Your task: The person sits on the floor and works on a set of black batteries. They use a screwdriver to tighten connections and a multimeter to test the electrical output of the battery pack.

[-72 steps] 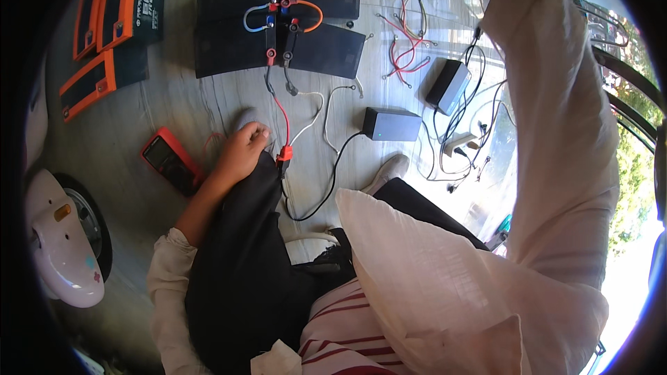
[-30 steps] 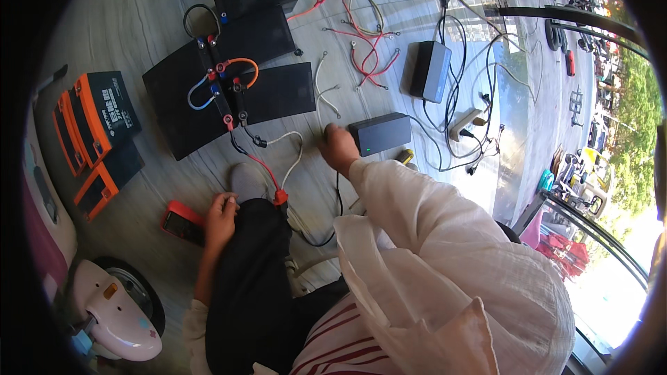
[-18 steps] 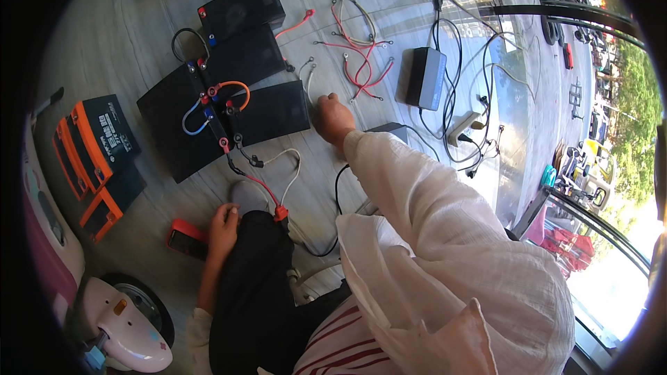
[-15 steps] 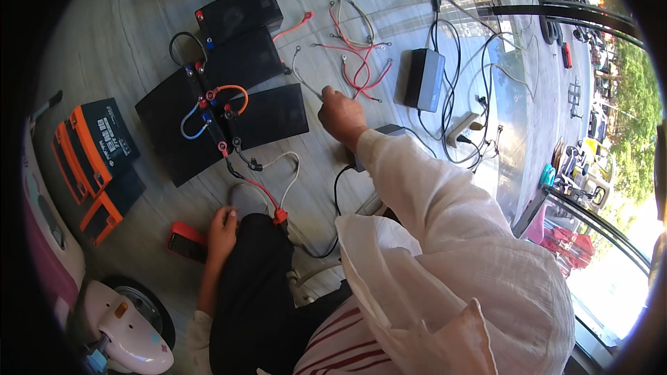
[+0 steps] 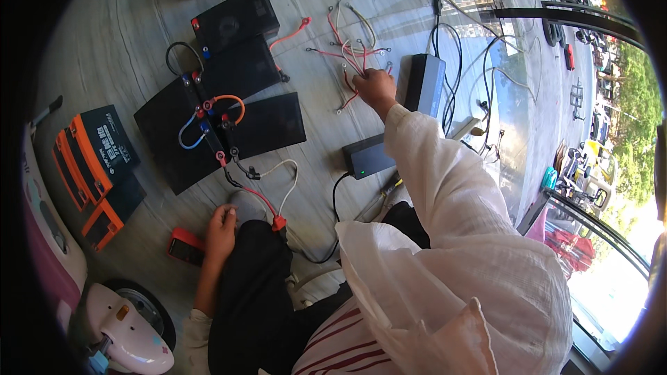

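A pale grey, streaked floor [image 5: 132,55] holds joined black rectangular batteries [image 5: 264,125]. Right of the batteries, the right hand [image 5: 375,89] is closed around a bunch of thin red and white ring-ended wires [image 5: 355,62]. Below the batteries, the left hand [image 5: 221,230] rests against a black-trousered knee [image 5: 258,250], its grip unclear, near a red-cased handheld meter [image 5: 186,246].

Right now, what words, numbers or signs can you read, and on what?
Orange-edged battery: large white characters; I won't copy the wording.
Red multimeter: markings too small to read.
Upper black charger: faint marks, unreadable.
Pink panel, left edge: letters too blurred.
Wires in the right hand: no lettering visible.
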A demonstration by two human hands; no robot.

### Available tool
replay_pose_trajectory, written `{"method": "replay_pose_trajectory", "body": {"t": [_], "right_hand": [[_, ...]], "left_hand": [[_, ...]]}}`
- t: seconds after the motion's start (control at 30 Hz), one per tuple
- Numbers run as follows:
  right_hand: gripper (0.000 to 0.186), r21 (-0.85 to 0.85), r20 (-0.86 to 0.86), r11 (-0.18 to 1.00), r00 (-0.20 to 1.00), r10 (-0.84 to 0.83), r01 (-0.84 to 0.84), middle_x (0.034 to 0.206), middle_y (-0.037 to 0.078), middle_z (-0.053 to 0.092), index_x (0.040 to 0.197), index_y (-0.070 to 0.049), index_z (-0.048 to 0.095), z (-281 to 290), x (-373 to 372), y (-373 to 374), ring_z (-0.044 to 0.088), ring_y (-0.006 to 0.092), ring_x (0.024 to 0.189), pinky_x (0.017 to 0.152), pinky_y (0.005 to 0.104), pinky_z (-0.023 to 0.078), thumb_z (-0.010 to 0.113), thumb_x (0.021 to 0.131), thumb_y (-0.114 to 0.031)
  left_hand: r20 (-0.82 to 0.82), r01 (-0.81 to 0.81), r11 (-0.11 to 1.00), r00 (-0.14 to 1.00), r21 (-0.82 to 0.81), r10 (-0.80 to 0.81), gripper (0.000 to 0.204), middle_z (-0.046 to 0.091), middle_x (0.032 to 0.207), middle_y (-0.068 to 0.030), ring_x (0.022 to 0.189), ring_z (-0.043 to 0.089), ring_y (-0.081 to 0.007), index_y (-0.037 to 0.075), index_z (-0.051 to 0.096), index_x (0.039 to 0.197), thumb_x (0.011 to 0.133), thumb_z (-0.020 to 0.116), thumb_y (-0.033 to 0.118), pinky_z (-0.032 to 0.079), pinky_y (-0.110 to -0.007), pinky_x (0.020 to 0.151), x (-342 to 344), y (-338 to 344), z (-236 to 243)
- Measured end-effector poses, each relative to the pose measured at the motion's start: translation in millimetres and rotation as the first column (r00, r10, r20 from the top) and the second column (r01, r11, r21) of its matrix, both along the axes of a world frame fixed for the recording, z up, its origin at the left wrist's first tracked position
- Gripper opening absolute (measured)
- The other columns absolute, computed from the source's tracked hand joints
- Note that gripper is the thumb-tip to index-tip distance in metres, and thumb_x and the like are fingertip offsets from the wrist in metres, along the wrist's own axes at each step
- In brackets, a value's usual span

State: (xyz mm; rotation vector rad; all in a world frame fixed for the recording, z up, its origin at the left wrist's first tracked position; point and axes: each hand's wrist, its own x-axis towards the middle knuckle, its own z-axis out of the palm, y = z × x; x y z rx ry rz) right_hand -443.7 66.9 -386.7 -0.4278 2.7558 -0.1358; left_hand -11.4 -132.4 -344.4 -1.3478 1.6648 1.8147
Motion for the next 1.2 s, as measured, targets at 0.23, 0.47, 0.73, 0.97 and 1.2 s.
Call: {"method": "replay_pose_trajectory", "body": {"t": [0.23, 0.47, 0.73, 0.97, 1.2], "right_hand": [[0.019, -0.696, 0.120, 0.700, 0.987, -0.110, 0.163, 0.089, 0.023, 0.065, 0.101, -0.003, 0.058, 50.5, 22.3, -48.9, 0.062, 0.0403, 0.078, 0.074, 0.0489, 0.049, 0.052, 0.088, -0.015], [0.024, -0.562, -0.118, 0.793, 0.927, -0.357, 0.234, 0.096, 0.020, 0.065, 0.103, -0.003, 0.054, 0.4, 2.0, -162.6, 0.060, 0.0419, 0.092, 0.082, 0.0471, 0.044, 0.060, 0.086, -0.019], [0.037, -0.208, 0.278, 0.922, 0.924, -0.264, 0.326, 0.103, 0.018, 0.069, 0.099, 0.000, 0.067, -15.7, 1.2, -186.8, 0.066, 0.0326, 0.100, 0.082, 0.0394, 0.053, 0.068, 0.081, -0.033], [0.030, -0.242, 0.414, 0.876, 0.861, -0.297, 0.418, 0.106, 0.024, 0.067, 0.097, 0.001, 0.068, -3.4, 1.4, -184.1, 0.064, 0.0381, 0.103, 0.087, 0.0419, 0.050, 0.060, 0.081, -0.022], [0.020, -0.677, 0.550, 0.549, 0.833, -0.065, 0.490, 0.078, 0.016, 0.065, 0.098, 0.005, 0.052, 56.2, 0.8, -128.7, 0.068, 0.0223, 0.066, 0.060, 0.0328, 0.053, 0.052, 0.087, -0.011]], "left_hand": [[0.004, 0.074, 0.995, 0.997, -0.059, -0.074, 0.020, 0.057, 0.077, 0.0000, 0.063, 0.049, -0.0071, 0.004, 0.060, 0.108, 0.098, 0.051, 0.019, 0.042, -0.024, 0.059, 20.7, 4.1, -11.2], [0.024, 0.055, 0.996, 0.998, -0.067, -0.054, 0.021, 0.056, 0.075, 0.0010, 0.064, 0.049, -0.0067, 0.004, 0.060, 0.108, 0.097, 0.052, 0.019, 0.042, -0.023, 0.060, 0.4, 0.9, 2.2], [0.051, 0.165, 0.978, 0.986, -0.124, -0.159, 0.019, 0.059, 0.078, -0.0011, 0.068, 0.053, -0.0084, 0.003, 0.060, 0.107, 0.096, 0.054, 0.017, 0.045, -0.026, 0.064, 29.4, -1.5, -9.3], [0.040, 0.088, 0.995, 0.996, -0.052, -0.086, 0.020, 0.057, 0.076, -0.0002, 0.067, 0.051, -0.0080, 0.003, 0.060, 0.108, 0.097, 0.053, 0.018, 0.044, -0.025, 0.064, 17.7, -2.5, -8.6], [0.053, 0.058, 0.997, 0.997, -0.058, -0.055, 0.019, 0.057, 0.078, -0.0003, 0.069, 0.050, -0.0078, 0.005, 0.061, 0.107, 0.097, 0.052, 0.019, 0.043, -0.024, 0.064, 12.9, -3.7, -2.2]]}}
